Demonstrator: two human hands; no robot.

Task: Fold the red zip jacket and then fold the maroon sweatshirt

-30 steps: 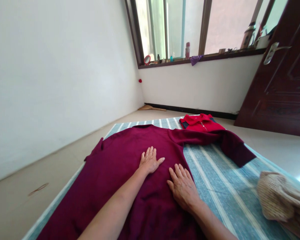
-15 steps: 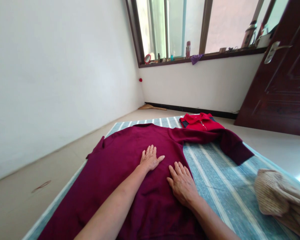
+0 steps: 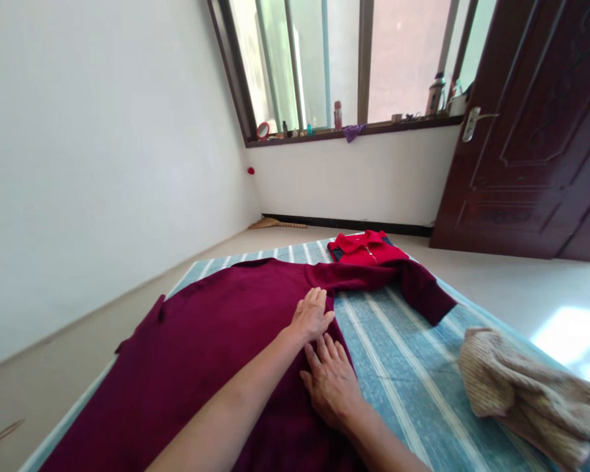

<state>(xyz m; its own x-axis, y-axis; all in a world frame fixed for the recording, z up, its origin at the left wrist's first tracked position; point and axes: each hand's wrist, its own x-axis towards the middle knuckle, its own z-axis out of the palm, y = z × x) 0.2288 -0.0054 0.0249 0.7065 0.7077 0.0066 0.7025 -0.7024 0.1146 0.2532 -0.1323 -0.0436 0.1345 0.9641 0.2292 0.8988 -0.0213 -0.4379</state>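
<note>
A maroon long-sleeved top [image 3: 216, 328] lies spread over a blue-and-white striped sheet [image 3: 388, 367], its right-hand sleeve stretched out and bent near the cuff. My left hand [image 3: 313, 314] rests flat on the top near the base of that sleeve, at the garment's right side edge. Just below it my right hand [image 3: 332, 380] also presses flat on the cloth, fingers stretched out. The two hands are close together, and neither grips anything. The top's lower part runs under my forearms and out of view.
A folded red garment [image 3: 368, 248] with a zip collar lies beyond the sleeve. On the right is a crumpled beige knit [image 3: 521, 393]. A brown door [image 3: 526, 144] stands at right, and a windowsill [image 3: 314, 136] holds bottles and a mirror. A broom [image 3: 275, 223] lies by the wall.
My left hand has slid across the top toward its right side edge, closer to my right hand. The camera view has turned to the right.
</note>
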